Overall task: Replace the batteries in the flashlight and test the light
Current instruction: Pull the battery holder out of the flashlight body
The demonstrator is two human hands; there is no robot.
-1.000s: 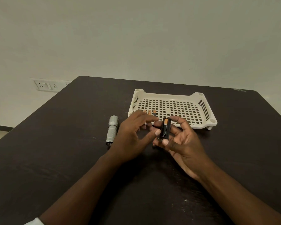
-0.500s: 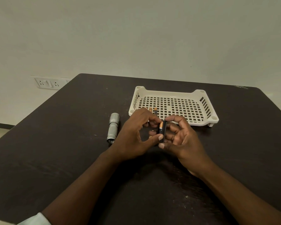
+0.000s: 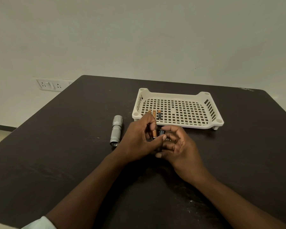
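Copper and black, the battery sits pinched in my left hand, just below the middle of the frame; its long axis runs nearly up and down in the picture, copper end uppermost. My left thumb closes under it from the lower right and the curled fingers cover it from above. Immediately to its right, my right hand wraps round the dark battery holder, forefinger arched over its top end, thumb low beneath, the remaining fingers folded against its side. Battery and holder stand side by side, almost parallel, and I cannot tell whether they touch. That is the relation I judge the next move to turn on: the cell lies to the left of the holder, so it would travel rightward, axis kept in line with the slot. Which slot faces it is hidden by my fingers.

Further out, the grey flashlight body lies on the dark table left of my left hand, its long axis also nearly up and down, open end toward the lower edge. Above the hands, the white perforated tray holds three more batteries in its lower left corner.
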